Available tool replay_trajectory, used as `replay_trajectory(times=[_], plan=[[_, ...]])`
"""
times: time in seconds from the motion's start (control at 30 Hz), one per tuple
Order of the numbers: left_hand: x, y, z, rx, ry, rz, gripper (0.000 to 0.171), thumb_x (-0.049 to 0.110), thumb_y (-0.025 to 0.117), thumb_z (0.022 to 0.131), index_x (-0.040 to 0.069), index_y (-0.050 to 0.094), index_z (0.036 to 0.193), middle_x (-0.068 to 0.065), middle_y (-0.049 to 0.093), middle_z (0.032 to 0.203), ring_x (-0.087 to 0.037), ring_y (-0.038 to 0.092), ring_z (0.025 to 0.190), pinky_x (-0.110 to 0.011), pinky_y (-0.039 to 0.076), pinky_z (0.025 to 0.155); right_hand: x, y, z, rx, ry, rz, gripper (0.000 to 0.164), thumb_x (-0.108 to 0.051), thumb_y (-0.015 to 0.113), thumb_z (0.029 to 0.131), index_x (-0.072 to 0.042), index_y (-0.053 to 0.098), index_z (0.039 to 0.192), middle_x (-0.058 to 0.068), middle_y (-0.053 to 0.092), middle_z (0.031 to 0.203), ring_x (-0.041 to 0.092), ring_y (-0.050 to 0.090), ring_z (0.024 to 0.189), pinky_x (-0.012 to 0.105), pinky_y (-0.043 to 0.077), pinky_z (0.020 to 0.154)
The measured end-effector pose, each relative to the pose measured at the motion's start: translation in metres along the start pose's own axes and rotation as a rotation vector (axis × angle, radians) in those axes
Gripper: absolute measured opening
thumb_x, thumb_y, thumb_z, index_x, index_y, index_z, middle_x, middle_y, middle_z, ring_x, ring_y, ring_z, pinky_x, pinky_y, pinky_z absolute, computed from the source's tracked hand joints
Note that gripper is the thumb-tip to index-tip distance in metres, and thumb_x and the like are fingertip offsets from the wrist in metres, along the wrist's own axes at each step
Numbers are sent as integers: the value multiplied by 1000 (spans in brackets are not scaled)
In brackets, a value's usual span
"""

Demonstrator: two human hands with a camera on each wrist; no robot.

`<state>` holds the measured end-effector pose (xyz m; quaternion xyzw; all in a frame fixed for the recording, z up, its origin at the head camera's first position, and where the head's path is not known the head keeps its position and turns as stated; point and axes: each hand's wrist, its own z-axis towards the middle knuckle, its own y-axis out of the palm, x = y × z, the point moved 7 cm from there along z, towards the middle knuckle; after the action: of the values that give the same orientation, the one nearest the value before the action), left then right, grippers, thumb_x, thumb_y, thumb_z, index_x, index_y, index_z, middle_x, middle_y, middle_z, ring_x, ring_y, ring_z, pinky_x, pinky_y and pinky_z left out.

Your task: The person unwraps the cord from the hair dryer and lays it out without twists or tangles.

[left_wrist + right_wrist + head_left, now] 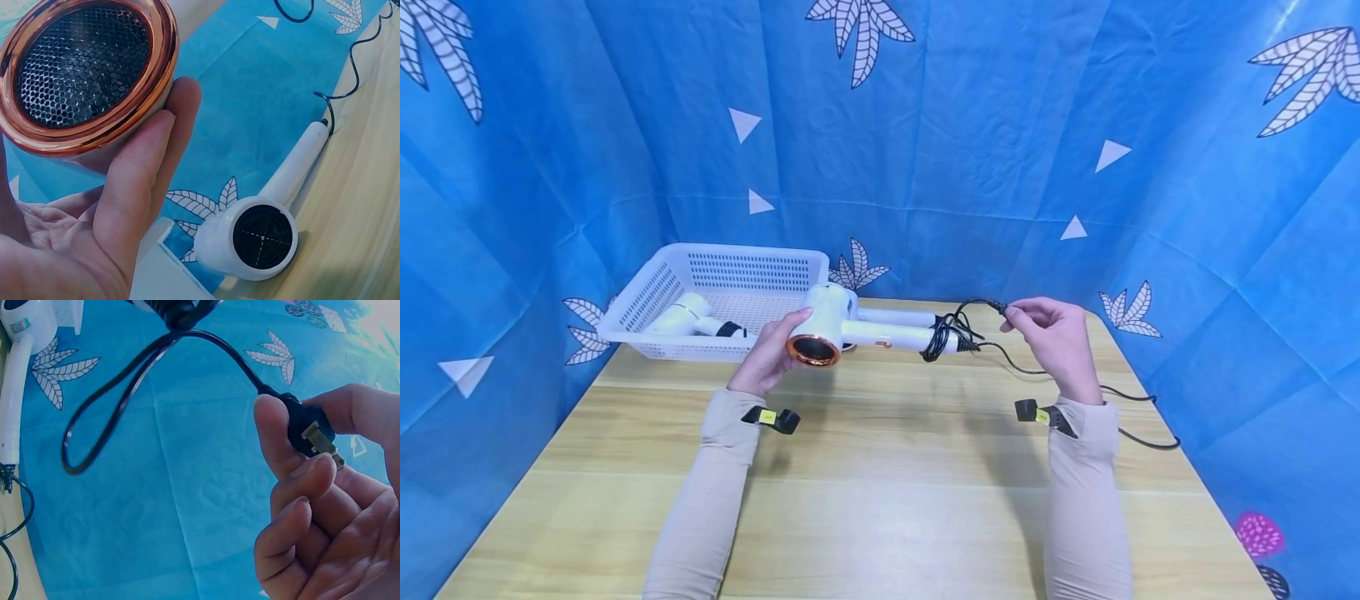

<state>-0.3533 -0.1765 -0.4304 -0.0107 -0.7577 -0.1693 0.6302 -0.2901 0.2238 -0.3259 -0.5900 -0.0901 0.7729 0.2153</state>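
A white hair dryer (pixel 826 315) with a copper-coloured rim is held up by its head in my left hand (pixel 767 358), its handle pointing right. In the left wrist view, the fingers curve around the head below the mesh grille (pixel 84 65). My right hand (pixel 1060 337) pinches a black plug (pixel 309 428) between thumb and fingers, with the metal prongs showing in the right wrist view. From the plug a black cord (pixel 100 447) runs in a loop to the handle end, where more cord is bundled. Behind the held one, a second white hair dryer (pixel 209 240) lies on the table.
A white perforated basket (pixel 756 271) stands at the back left, with another white hair dryer (pixel 677 318) in it. A loose black cord (pixel 1157 446) trails along the right side of the wooden table (pixel 880 508). Blue patterned cloth (pixel 985 125) surrounds the table.
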Motion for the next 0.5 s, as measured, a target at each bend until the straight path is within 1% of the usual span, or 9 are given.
replay_trajectory(times=[0.07, 0.27, 0.33, 0.5], plan=[[0, 0, 0, -1, 2, -9, 57, 43, 56, 103, -2, 50, 137, -1, 72, 94, -14, 75, 79, -25, 65, 65, -4, 0, -1, 18, -17, 19, 29, -28, 72, 98, -2, 76, 110, -13, 78, 79, 9, 65, 99, 26, 44, 81], [0, -1, 0, 15, -7, -1, 61, 45, 57, 102, -2, 50, 141, -1, 73, 95, -13, 76, 79, -25, 65, 65, -16, -1, -6, 57, -69, 35, 25, -25, 72, 98, -2, 77, 108, -16, 77, 78, 8, 66, 94, 23, 45, 73], [0, -2, 0, 22, -10, -3, 62, 46, 57, 102, -2, 49, 141, -1, 73, 96, -13, 76, 79, -25, 65, 64, -20, -2, -8, 67, -87, 42, 24, -23, 72, 98, -2, 77, 108, -16, 77, 78, 8, 67, 93, 23, 45, 72], [1, -2, -1, 13, -7, -13, 66, 46, 58, 102, -2, 47, 145, -1, 72, 97, -13, 75, 78, -23, 65, 64, -31, -4, -14, 82, -130, 49, 21, -23, 73, 97, -4, 78, 106, -9, 79, 79, 7, 63, 81, 24, 39, 60]])
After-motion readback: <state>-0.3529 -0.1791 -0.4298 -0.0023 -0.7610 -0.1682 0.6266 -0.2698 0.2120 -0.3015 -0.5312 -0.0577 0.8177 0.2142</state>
